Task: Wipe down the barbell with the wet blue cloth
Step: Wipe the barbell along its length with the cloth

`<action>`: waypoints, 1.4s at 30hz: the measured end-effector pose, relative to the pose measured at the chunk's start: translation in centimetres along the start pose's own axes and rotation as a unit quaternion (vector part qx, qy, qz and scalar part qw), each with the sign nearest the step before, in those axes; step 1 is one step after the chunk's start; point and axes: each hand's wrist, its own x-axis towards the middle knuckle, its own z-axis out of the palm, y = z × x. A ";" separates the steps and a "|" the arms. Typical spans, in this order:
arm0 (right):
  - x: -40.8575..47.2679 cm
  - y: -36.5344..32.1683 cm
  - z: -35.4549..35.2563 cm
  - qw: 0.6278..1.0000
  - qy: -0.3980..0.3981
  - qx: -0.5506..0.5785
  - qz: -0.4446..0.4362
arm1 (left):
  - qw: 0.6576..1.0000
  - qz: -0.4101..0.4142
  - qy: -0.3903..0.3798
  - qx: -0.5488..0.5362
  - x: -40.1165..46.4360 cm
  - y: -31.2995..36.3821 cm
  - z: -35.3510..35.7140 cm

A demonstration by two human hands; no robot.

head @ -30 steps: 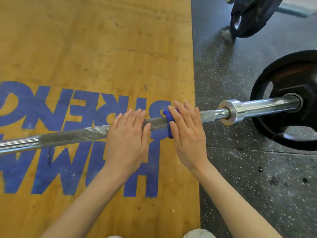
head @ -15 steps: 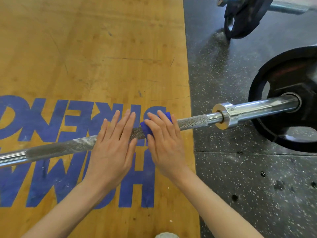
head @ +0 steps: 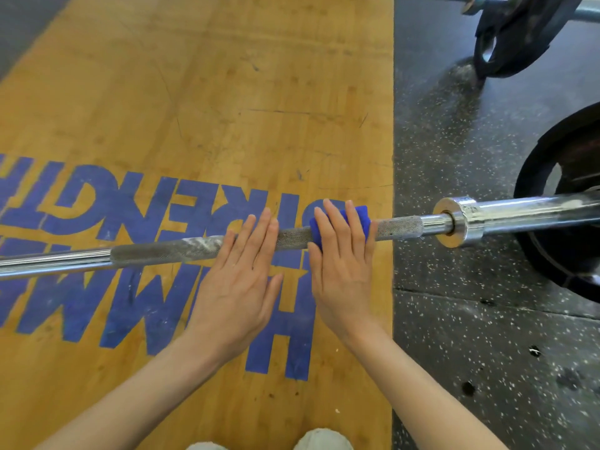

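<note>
A steel barbell point(head: 162, 251) runs across the view from left to right, with a knurled grey stretch in the middle and white chalk marks on it. A blue cloth point(head: 360, 219) is wrapped over the knurling right of centre. My right hand point(head: 342, 254) presses flat on the cloth with straight fingers. My left hand point(head: 240, 274) lies flat over the bare bar just left of the cloth, fingers straight. The bar's collar point(head: 457, 219) and chrome sleeve lie further right.
A black weight plate point(head: 558, 254) sits on the sleeve at the right edge, on speckled black rubber flooring point(head: 470, 336). Another plate and bar point(head: 506, 43) stand at the top right. A wooden platform point(head: 194, 92) with blue lettering lies under the bar.
My right hand has slid the cloth back to the right along the knurling after moving left. My left hand stays flat on the bar beside it.
</note>
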 end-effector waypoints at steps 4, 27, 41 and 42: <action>0.2 2.2 -0.8 0.995 -0.025 -0.002 -0.100 | 0.999 0.021 -0.011 0.033 0.1 -0.5 -0.2; 2.9 1.6 2.0 0.999 0.042 -0.014 -0.006 | 0.998 0.031 0.051 0.020 2.9 -2.2 2.4; 4.9 0.4 3.9 0.999 0.042 -0.002 -0.020 | 0.998 0.004 0.068 -0.002 5.5 -3.1 3.2; 4.8 1.7 3.5 0.998 0.037 -0.021 -0.037 | 0.998 0.006 0.067 -0.003 5.7 -3.1 3.2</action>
